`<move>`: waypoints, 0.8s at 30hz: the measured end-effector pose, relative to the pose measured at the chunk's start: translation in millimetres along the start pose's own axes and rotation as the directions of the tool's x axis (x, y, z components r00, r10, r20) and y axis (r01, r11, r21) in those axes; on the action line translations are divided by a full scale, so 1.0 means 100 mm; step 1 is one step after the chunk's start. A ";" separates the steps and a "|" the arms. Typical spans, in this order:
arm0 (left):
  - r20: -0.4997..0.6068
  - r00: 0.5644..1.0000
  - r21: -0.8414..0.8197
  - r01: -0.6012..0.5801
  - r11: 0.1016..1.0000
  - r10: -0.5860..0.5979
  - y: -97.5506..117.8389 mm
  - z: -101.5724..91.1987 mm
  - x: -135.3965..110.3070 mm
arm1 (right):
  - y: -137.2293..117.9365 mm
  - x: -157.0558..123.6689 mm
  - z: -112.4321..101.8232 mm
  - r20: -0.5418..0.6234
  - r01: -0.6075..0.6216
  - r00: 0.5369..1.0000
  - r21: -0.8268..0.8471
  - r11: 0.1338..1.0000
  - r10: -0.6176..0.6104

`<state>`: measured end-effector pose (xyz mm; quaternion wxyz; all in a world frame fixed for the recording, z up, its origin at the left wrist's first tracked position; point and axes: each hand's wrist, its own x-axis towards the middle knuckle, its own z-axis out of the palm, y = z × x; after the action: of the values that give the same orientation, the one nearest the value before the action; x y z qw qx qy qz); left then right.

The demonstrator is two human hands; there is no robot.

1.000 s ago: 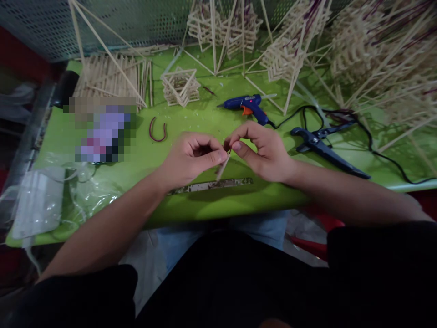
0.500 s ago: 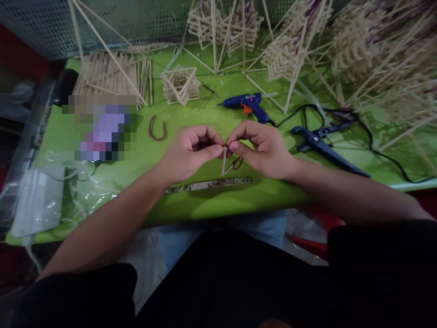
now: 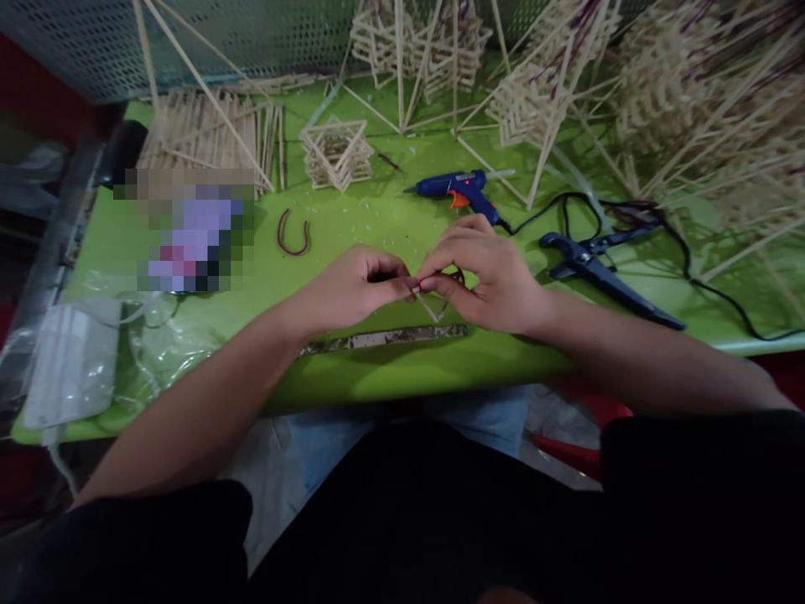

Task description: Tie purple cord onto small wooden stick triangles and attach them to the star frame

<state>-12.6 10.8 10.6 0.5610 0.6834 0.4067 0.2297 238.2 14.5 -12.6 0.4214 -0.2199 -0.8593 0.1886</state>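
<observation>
My left hand (image 3: 358, 289) and my right hand (image 3: 481, 273) meet fingertip to fingertip above the green table. Both pinch the end of a small V-shaped piece made of thin wooden sticks (image 3: 433, 309), its corner pointing down toward me. A dark red cord (image 3: 459, 275) loops beside my right fingers; part of it is hidden by them. Just below the hands lies a flat, stained strip (image 3: 383, 337). Another piece of dark red cord (image 3: 293, 243), bent into a U, rests to the left of my left hand.
A blue glue gun (image 3: 456, 186) lies beyond my hands, its black cable running right past a dark blue cutter (image 3: 597, 264). Stick lattices (image 3: 338, 155) and a row of sticks (image 3: 201, 126) stand behind. At left are a blurred-out object (image 3: 194, 243) and a white power strip (image 3: 72, 361).
The stick piece has turned, its corner swinging to the right. My right hand has rolled over with its fingers higher, and my left hand has dropped slightly.
</observation>
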 end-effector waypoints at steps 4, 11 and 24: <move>0.011 1.000 -0.052 -0.012 0.999 0.012 0.01 -0.01 0.00 | 0.01 -0.01 0.00 -0.003 0.022 1.000 -0.007 1.000 -0.022; 0.035 0.999 -0.131 0.000 0.991 0.005 0.03 0.00 0.00 | 0.04 -0.03 0.00 -0.007 -0.002 1.000 -0.085 0.996 0.002; -0.034 0.997 0.163 0.068 0.984 -0.063 0.12 -0.01 -0.04 | -0.05 0.03 -0.08 -0.037 -0.294 0.949 0.267 0.918 0.314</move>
<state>-12.5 7.5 22.6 0.5045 0.7101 0.4543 0.1866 242.4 13.2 -3.5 0.4455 -0.3011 -0.7655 0.3533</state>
